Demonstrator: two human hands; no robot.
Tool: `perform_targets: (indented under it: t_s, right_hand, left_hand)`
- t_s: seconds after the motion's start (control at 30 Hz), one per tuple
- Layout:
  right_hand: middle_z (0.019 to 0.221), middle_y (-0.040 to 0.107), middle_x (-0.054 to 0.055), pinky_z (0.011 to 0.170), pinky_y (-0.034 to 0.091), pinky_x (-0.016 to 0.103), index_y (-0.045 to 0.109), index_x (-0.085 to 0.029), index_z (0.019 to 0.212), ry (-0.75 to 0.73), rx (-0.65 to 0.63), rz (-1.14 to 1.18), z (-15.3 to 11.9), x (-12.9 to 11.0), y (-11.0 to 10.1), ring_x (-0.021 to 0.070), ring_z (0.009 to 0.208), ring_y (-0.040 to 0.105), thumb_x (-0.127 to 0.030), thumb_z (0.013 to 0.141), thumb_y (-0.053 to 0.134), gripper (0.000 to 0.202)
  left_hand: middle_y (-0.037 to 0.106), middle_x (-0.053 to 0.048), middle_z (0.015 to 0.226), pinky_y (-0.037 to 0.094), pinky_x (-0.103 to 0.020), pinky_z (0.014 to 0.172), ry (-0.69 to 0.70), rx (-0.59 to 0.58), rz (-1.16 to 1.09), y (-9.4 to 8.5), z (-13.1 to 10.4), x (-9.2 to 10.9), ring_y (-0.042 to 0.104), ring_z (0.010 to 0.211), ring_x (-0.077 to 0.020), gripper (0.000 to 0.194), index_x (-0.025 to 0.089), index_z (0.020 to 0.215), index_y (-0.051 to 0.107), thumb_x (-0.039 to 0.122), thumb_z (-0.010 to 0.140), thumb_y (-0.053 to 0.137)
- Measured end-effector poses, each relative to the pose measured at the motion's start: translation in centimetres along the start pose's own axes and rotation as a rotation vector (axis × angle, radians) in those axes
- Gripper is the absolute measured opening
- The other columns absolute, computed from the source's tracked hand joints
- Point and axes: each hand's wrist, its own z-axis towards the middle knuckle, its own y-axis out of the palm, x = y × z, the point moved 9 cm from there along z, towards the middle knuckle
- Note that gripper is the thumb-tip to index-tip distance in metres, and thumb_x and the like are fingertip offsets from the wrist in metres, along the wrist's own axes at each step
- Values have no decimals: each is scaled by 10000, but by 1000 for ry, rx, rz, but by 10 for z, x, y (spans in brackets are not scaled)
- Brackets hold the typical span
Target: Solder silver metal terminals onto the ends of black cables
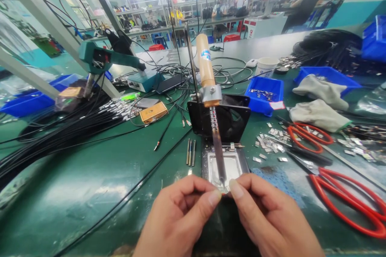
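Note:
A soldering iron [206, 62] with a wooden handle is clamped upright, its tip pointing down over a silvery square tray [233, 163]. Behind it stands a black fan frame [233, 118]. My left hand [187, 212] is closed in a pinch just below the tip, at the tray's near edge. Opposite it, my right hand [263, 212] pinches too, its fingertips close to the left ones. Something tiny, partly red, shows between the fingertips, too small to name. The fingers hide most of it.
Red-handled scissors [346, 196], small metal pieces [273, 142], gloves [319, 114] and a blue bin [264, 94] are at the right. Black cables [69, 132], a wooden box [153, 112] and a teal tool [96, 58] lie left. A person [304, 5] is in the background.

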Motion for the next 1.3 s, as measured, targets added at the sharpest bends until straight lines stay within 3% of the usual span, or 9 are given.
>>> perform_targets:
  t_s: [0.2,0.53,0.73,0.9,1.3]
  right_hand:
    - [564,337,-81,399,227,207,651,-216,814,62,-33,56,-1,9,2,89,481,280,-636,927,616,436]
    - [564,343,-79,393,217,213,648,-218,839,56,-32,37,-1,10,1,90,478,288,-616,936,620,411]
    - [574,317,-84,377,221,197,660,-222,867,18,-106,55,0,10,6,85,467,269,-611,970,572,411]
    - [557,349,-79,384,235,206,660,-215,820,27,-44,69,1,7,2,87,468,296,-592,961,602,406]
    - [559,356,-81,404,267,203,674,-217,859,33,-52,34,-1,5,2,93,479,311,-610,964,581,417]
  left_hand:
    - [474,76,564,229,-224,450,15,-15,2,0,2,0,301,512,-95,248,197,821,734,440,863,764]
    - [441,82,551,205,-222,442,19,-4,-45,1,5,-1,277,505,-92,254,199,816,734,446,855,779]
    - [421,89,542,188,-216,432,22,-11,-83,1,3,-2,250,496,-87,248,198,817,737,438,849,790]
    - [460,80,561,206,-207,437,23,-7,-107,1,3,0,268,509,-85,237,186,781,734,404,858,789]
    - [479,79,559,221,-191,450,22,-2,-179,3,3,2,272,518,-79,231,165,758,728,362,840,816]
